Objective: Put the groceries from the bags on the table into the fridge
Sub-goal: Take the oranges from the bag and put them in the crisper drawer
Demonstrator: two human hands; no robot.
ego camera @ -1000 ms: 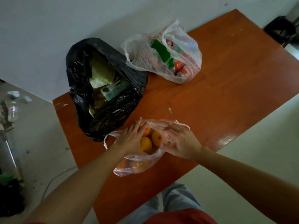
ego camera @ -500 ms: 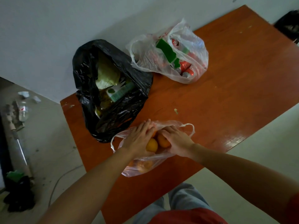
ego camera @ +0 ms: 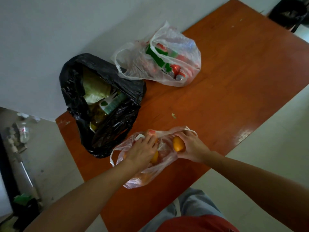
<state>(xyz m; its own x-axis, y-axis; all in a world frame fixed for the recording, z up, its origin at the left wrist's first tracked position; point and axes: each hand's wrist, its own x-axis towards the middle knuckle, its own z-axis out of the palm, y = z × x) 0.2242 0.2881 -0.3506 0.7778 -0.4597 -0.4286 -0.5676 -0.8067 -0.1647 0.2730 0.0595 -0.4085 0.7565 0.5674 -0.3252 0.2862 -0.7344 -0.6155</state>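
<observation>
A thin clear plastic bag of oranges [ego camera: 142, 176] lies at the near edge of the brown table [ego camera: 234, 84]. My left hand [ego camera: 142, 151] reaches into the bag, fingers spread over an orange [ego camera: 154, 157] and other fruit. My right hand [ego camera: 192, 148] grips one orange [ego camera: 178, 144] at the bag's right side. Behind stands an open black bag [ego camera: 113, 131] with cabbage [ego camera: 95, 91] and a green-and-white carton [ego camera: 112, 104]. A second clear bag [ego camera: 167, 64] at the back holds red cans and a green pack.
The table's far side runs along a white wall. A dark object [ego camera: 291, 12] sits past the table's far right corner. On the floor to the left lie a plastic bottle [ego camera: 24, 132], a pole and dark clutter. My legs are below the table edge.
My right hand has closed round an orange and drawn it to the right, out of the bag's middle. My left hand has pushed deeper into the bag. The camera view has shifted slightly.
</observation>
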